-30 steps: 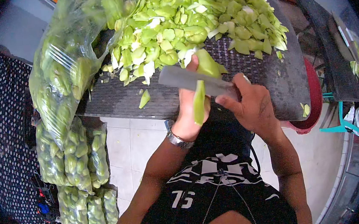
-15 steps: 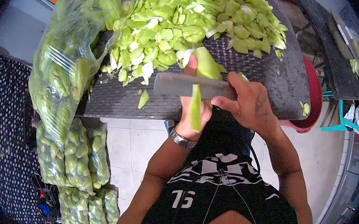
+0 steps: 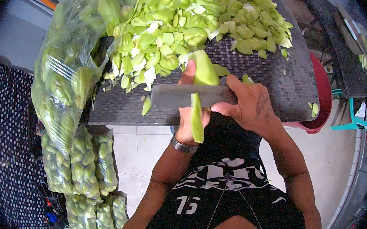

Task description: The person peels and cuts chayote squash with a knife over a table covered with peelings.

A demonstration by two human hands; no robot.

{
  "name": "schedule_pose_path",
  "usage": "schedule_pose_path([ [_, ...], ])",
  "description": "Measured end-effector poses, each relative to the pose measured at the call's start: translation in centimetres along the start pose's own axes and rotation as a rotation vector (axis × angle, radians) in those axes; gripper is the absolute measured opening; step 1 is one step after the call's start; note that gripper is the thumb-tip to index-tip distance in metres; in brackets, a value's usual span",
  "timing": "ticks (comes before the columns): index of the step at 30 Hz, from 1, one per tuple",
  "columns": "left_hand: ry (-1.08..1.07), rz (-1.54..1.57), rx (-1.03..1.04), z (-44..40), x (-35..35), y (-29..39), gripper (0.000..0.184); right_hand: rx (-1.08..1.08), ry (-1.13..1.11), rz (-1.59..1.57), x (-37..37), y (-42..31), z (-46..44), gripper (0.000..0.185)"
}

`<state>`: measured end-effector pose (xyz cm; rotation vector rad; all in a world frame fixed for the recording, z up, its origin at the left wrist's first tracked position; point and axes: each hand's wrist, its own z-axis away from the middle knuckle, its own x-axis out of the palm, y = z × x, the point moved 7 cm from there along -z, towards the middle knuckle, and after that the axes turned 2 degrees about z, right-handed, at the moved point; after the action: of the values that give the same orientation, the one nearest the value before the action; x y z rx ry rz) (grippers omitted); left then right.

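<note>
Chayote (image 3: 205, 69) — against left thumb (image 3: 189, 69)

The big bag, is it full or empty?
Not empty: green vegetables show inside the big bag. The picture cuts off its far end; whether full, I can't tell.

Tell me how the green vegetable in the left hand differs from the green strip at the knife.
The green vegetable is thick and rounded; the green strip is thin and narrow.
The green vegetable sits beyond the knife, in the left hand's grip; the green strip overlaps the blade and extends toward the person.
Both are light green.
</note>
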<state>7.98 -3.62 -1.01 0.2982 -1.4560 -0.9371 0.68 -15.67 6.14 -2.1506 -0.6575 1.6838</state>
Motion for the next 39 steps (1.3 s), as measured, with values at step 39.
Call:
schedule_pose_path([
  [39,-0.033,0.194,-0.223,1.8,4.2,2.1,0.054,0.694,-0.353,-0.999,-3.9,12.4,-4.5,0.068],
])
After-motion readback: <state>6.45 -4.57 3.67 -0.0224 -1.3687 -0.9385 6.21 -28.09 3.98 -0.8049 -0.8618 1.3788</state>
